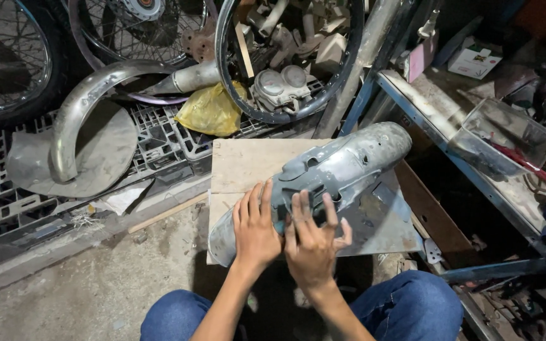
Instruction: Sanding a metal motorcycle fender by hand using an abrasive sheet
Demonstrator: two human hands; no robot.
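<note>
Both hands, left hand [256, 226] and right hand [311, 240], lay flat, fingers spread, on the grey fender [342, 167], its long axis running lower-left to upper-right across the wooden board [241, 164].

Open concrete floor [96, 284] near left, grey mudguard [330, 173] on wooden board [248, 161] filling the middle, wheel rims [285, 57] crowding far side, blue metal rack [412, 113] blocking right.

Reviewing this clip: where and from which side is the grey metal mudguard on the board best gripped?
Probably by the long side edges of the mudguard, from above at the near end: it lies arched, hollow side down on the wooden board, where the left hand and right hand already press.
</note>
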